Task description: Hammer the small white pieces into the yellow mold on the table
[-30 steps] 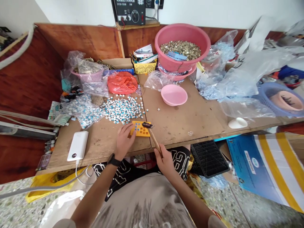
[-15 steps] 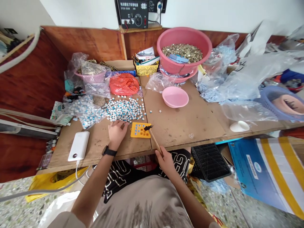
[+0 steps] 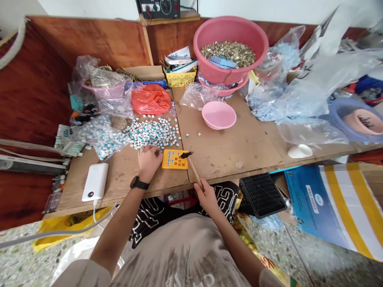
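Observation:
My right hand (image 3: pixel 207 196) is wrapped round the wooden handle of a small hammer (image 3: pixel 195 172). Its dark head lies over the right edge of a yellow tray (image 3: pixel 168 164) with small square slots. Blue-and-white pieces fill several slots on the tray's left side; other slots show bare. My left hand (image 3: pixel 148 162) rests just left of the tray, at the near edge of a spread pile of small white-and-blue pieces (image 3: pixel 151 132). Its fingers are curled in towards the thumb, and whatever lies between them is hidden.
A white power bank (image 3: pixel 95 181) with a cable lies at the left. Behind the tray are a red plastic bag (image 3: pixel 151 99), a pink bowl (image 3: pixel 219 115) and a large pink basin (image 3: pixel 230 24) of metal bits. A white cup (image 3: pixel 300 151) lies on the right.
The fingers of my left hand have drawn back from the pile and curled in. My right hand still holds the hammer over the tray's edge. The view has tilted down slightly.

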`<state>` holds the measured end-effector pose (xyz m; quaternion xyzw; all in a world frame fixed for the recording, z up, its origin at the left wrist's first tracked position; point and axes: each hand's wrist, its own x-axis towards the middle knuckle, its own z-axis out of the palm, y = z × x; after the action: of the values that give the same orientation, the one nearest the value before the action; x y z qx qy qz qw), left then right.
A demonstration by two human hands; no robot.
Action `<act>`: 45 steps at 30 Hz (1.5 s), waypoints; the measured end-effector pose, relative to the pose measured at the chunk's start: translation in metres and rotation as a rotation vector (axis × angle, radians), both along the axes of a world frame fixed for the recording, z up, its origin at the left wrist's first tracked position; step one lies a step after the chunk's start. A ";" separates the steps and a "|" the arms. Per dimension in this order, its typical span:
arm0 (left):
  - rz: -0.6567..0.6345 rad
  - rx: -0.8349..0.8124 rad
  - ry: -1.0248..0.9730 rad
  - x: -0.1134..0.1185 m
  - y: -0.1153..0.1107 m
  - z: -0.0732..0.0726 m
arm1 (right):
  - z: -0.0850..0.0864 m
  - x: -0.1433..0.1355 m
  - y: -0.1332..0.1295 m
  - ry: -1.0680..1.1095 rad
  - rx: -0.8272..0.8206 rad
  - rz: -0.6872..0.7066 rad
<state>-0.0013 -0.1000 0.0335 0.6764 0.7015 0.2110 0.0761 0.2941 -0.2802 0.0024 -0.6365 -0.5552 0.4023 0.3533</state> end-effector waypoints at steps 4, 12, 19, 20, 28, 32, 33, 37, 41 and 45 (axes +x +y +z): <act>0.005 0.007 0.003 -0.001 0.001 0.003 | -0.002 0.001 0.001 0.005 -0.004 0.000; -0.121 0.102 -0.228 -0.004 -0.014 0.007 | 0.034 -0.001 -0.008 -0.052 0.043 0.049; -0.021 0.094 -0.205 -0.018 -0.047 0.000 | 0.047 -0.011 0.011 -0.338 0.068 0.198; -0.004 0.068 -0.239 -0.019 -0.051 -0.001 | 0.045 -0.009 0.015 -0.370 0.052 0.212; -0.319 -0.031 -0.341 0.011 -0.045 0.018 | 0.041 0.005 0.005 -0.097 0.065 0.017; -0.496 -0.011 -0.129 0.033 -0.025 0.024 | 0.029 0.008 -0.006 -0.061 0.010 -0.080; -0.520 -0.008 -0.091 0.037 -0.021 0.023 | 0.026 0.010 -0.008 -0.053 0.000 -0.090; -0.602 -0.013 -0.050 0.044 -0.011 0.020 | 0.019 0.016 -0.016 -0.058 -0.018 -0.086; -0.682 -0.031 -0.041 0.039 -0.008 0.026 | 0.021 0.020 -0.018 -0.089 -0.002 -0.055; -0.723 -0.047 0.006 0.036 -0.006 0.033 | 0.027 0.025 -0.011 -0.166 0.011 -0.021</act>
<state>0.0350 -0.1061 0.0668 0.8795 0.4219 0.1522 0.1590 0.3186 -0.2908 0.0292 -0.6715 -0.5780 0.3412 0.3139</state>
